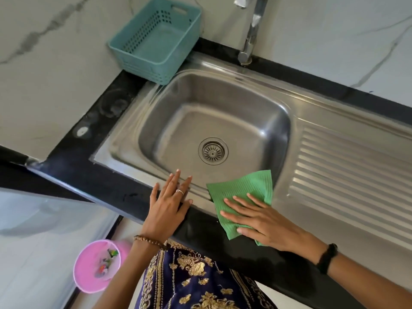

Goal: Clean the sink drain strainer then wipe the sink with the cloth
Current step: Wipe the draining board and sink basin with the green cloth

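A stainless steel sink (249, 90) is set into a black counter, and its round drain strainer (213, 151) sits in place at the bottom of the basin. A green cloth (243, 192) lies flat over the sink's near rim and the counter edge. My right hand (263, 221) presses down on the cloth with its fingers spread. My left hand (169, 204) rests flat on the counter edge just left of the cloth, fingers apart and reaching onto the sink rim, holding nothing.
A teal plastic basket (156, 39) stands at the sink's back left corner. The chrome tap (252, 30) rises behind the basin. A ribbed draining board (347, 172) extends to the right. On the floor at lower left stands a pink bin (98, 266) with scraps inside.
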`<state>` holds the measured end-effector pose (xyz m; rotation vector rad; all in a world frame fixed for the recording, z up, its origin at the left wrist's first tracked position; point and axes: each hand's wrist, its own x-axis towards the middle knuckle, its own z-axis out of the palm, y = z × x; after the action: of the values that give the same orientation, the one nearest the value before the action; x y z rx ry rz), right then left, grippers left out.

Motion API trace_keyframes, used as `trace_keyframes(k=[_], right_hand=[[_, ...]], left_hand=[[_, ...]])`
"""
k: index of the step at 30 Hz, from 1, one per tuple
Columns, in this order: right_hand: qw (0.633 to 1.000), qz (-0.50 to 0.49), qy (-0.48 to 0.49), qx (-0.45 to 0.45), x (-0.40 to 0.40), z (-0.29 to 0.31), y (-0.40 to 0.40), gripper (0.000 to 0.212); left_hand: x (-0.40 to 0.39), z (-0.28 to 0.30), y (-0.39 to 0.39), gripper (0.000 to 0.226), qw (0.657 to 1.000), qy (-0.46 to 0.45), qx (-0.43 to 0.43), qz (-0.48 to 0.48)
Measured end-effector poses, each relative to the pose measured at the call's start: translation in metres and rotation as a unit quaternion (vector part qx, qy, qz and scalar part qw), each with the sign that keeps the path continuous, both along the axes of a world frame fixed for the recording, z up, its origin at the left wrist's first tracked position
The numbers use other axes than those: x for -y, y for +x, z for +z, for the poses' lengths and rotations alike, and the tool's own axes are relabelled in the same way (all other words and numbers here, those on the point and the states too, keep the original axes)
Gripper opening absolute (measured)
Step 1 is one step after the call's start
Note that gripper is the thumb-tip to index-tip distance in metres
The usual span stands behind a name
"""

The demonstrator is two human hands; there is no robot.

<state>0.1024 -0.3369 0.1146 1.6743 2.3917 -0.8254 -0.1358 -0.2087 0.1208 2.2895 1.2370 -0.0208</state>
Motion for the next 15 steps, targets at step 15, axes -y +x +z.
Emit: trace_keyframes(k=[15], right_hand=[[0.995,-0.023,0.024,-0.098,-0.154,-0.007,-0.130,0.055]], left_hand=[[-0.094,0.032,-0.056,0.049,0.998,0.028,0.044,-0.025]])
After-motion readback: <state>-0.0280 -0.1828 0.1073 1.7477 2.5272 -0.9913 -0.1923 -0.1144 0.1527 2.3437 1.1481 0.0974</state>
